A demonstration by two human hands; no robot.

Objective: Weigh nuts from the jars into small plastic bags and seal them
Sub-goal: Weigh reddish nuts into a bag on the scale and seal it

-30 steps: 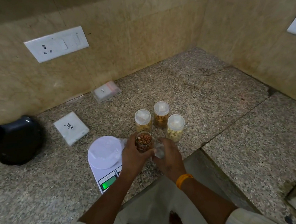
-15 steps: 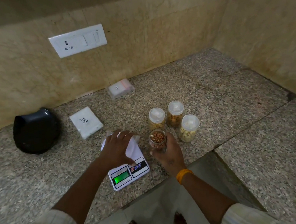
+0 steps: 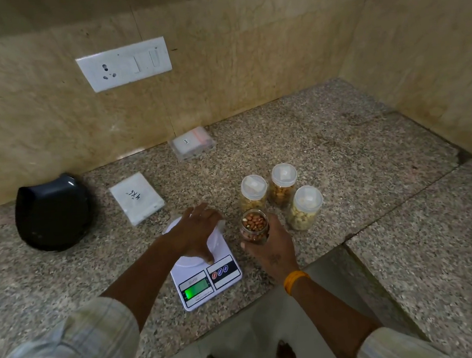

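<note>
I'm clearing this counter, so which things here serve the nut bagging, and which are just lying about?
In use: open peanut jar in right hand; scale under left hand; three lidded jars; bag packs.
Lying about: black object; wall socket.

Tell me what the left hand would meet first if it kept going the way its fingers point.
The left hand lies flat over the scale platform, fingers pointing up and right. Going straight on, it would probably meet the nearest lidded jar first, though depth is hard to judge from this view.
</note>
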